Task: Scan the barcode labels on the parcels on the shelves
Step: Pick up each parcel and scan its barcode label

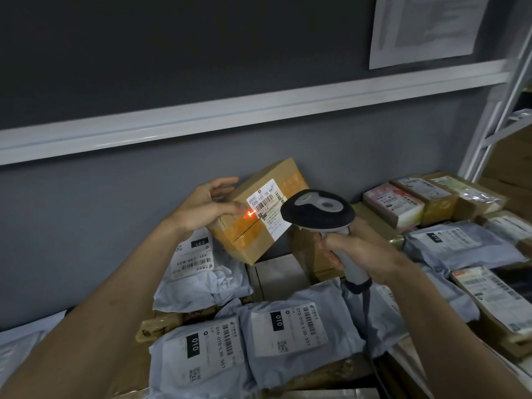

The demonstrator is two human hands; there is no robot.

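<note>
The cardboard box [259, 211] is held tilted above the back of the shelf [276, 276], close to the grey wall [115, 197], with its white shipping label [266, 210] turned toward the camera. The left hand [205, 210] holds the box by its left side, the fingers bent around the top edge and the thumb lying on the front face. The right hand [357, 250] is wrapped tightly around the handle of the barcode scanner [318, 211], whose head points at the label from just beside it. A red light spot [249, 214] falls at the left edge of the label, partly on the tape, so I judge that the scan of this parcel is in progress and the beam is perhaps not yet across the bars. Whether it has already read the code cannot be told. Many parcels are left: a grey mailer bag with label 231 [198, 272] under the box, two grey bags marked 010 [244, 347] at the front edge of the shelf, and more boxes and bags [431, 208] toward the right end. Nothing shows which of these are already scanned, so the task seems far from finished.
</note>
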